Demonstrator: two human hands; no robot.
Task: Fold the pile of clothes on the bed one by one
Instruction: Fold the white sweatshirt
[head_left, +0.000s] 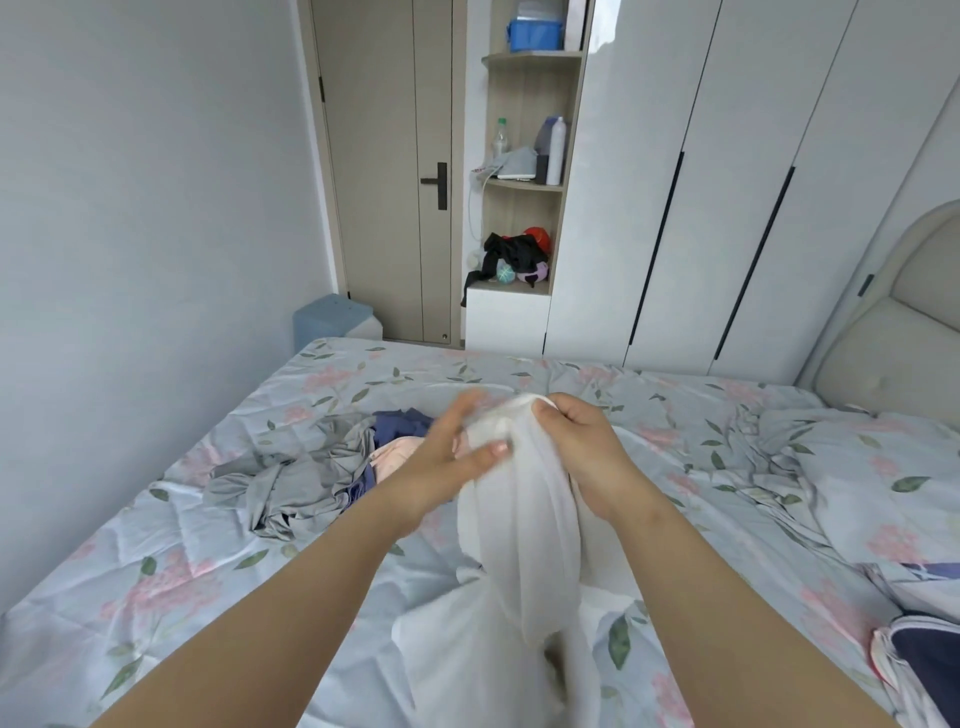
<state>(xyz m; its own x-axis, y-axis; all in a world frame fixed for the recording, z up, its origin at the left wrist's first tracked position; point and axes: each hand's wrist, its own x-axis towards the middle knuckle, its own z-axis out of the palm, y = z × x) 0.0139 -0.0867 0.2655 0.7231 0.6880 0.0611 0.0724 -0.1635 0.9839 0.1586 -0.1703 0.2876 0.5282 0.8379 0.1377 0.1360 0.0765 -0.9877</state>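
I see the left hand (447, 460) blurred at the fingers. The white garment (524, 525) runs off the bottom edge, and the right edge cuts a navy item (930, 667).

The person's arms are bare along all their visible length: the left forearm (291, 597) enters from 7 o'clock, the right forearm (727, 613) from 5 o'clock. The left hand (447, 460) and right hand (589, 454) are also bare. The left thumbnail (500, 448) is short, rounded and faintly glossy; the left fingers toward 12 o'clock are blurred.
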